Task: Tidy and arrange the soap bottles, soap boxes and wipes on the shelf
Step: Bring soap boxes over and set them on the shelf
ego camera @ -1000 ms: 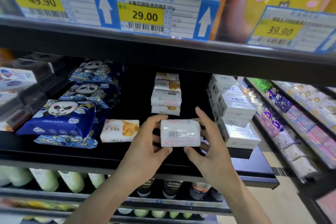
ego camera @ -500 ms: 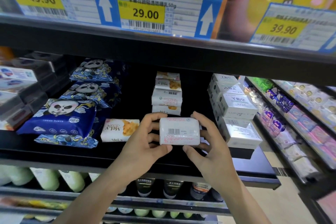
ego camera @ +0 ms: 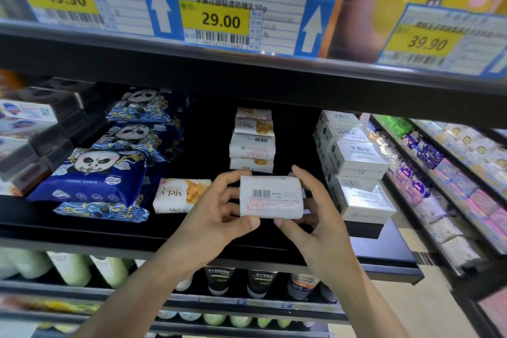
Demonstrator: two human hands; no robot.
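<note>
Head view, the only one I have: both hands grasp one white plastic-wrapped soap bar (ego camera: 271,197), barcode side toward me, held in the air just in front of the black shelf (ego camera: 82,230); my left hand (ego camera: 216,217) pinches its left end between thumb and fingers, my right hand (ego camera: 315,225) does the same at the right end; neither is released or clenched empty. Behind it stands a short stack of matching wrapped soap bars (ego camera: 252,143); another white soap bar with an orange picture (ego camera: 182,195) lies flat just left of the held one; blue panda-print wipes packs (ego camera: 90,173) sit further left, white boxed soaps (ego camera: 356,156) to the right, pale green bottles (ego camera: 71,269) on the shelf below.

I judge the step to be placing this bar back among its kind; the next move calls for turning the printed face outward, then setting it squarely on the stack or beside the lone bar without toppling the pile.
</note>
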